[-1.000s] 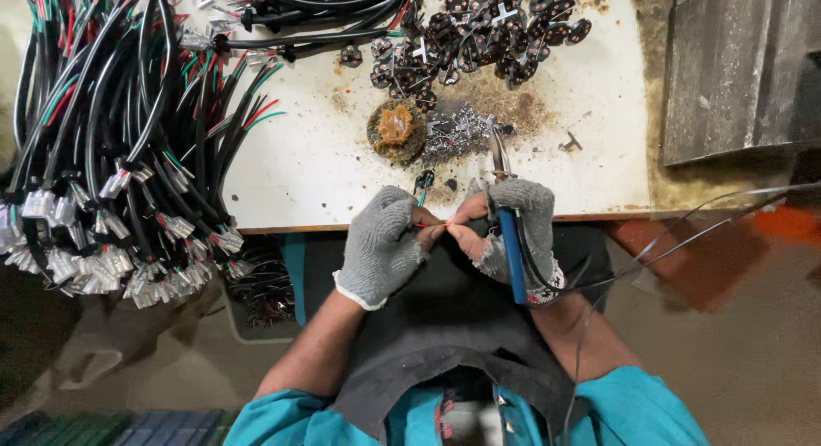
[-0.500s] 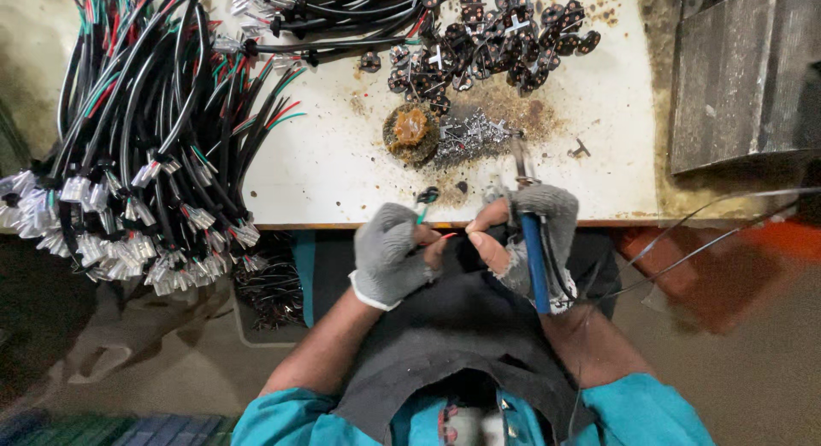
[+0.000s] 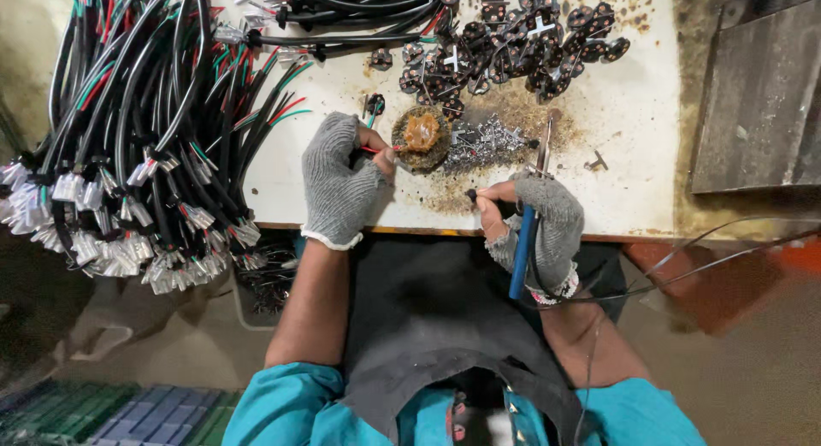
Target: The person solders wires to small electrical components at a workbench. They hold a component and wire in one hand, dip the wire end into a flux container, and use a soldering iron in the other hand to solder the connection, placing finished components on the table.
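Observation:
My left hand (image 3: 340,179), in a grey fingerless glove, holds a thin cable end (image 3: 370,131) with red and green wires, its tips at the edge of a round tin of brown flux paste (image 3: 421,136) on the white bench (image 3: 633,112). In its own grey glove, my right hand (image 3: 534,224) grips a blue-handled soldering iron (image 3: 528,215). The iron's metal tip points away from me, beside a heap of silver solder scraps (image 3: 489,143). The two hands are apart, with the tin between them and slightly farther away.
A big bundle of black cables with red and green wires and white connectors (image 3: 128,138) hangs over the bench's left side. Many small black round parts (image 3: 505,44) lie at the back. A grey metal block (image 3: 757,104) stands at right. Thin cords (image 3: 718,249) trail at right.
My left hand has gone from my lap up onto the bench, carrying the cable end to the flux tin. My right hand has moved apart from it, up to the bench edge.

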The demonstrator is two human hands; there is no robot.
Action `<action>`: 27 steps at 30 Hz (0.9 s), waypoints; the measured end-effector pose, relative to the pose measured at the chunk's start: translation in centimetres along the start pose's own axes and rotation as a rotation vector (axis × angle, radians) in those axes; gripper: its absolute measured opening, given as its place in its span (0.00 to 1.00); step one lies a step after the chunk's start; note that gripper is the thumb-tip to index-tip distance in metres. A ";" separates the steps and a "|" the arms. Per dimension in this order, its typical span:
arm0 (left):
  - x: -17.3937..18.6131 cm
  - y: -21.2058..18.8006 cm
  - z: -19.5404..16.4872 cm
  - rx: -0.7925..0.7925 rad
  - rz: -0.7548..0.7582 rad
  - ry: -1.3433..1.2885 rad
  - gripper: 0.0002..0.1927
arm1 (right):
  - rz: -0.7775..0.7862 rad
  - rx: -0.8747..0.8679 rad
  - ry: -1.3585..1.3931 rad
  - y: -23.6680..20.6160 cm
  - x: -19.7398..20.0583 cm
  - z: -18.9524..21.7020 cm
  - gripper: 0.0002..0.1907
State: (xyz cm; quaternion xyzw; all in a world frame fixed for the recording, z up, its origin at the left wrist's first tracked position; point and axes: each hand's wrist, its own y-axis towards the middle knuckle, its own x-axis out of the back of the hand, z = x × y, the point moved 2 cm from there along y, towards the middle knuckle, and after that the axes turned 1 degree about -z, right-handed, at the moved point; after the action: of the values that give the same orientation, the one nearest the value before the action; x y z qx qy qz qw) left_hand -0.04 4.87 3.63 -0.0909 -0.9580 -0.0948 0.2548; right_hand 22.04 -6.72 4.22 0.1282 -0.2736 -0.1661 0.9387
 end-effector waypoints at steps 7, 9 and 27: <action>0.2 0.8 0.7 0.019 0.062 0.021 0.07 | 0.055 -0.036 -0.030 1.1 0.2 0.6 0.05; 0.1 0.7 0.6 0.010 0.056 0.041 0.07 | 0.074 -0.060 -0.053 1.1 0.3 0.5 0.05; 0.0 0.7 1.0 0.026 0.065 0.029 0.08 | 0.074 -0.088 -0.073 1.1 0.2 0.6 0.04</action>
State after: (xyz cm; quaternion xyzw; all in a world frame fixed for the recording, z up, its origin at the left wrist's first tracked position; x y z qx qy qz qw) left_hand -0.39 5.74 2.83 -0.1176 -0.9519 -0.0754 0.2728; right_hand 22.14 -5.90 5.20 0.0706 -0.3047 -0.1479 0.9382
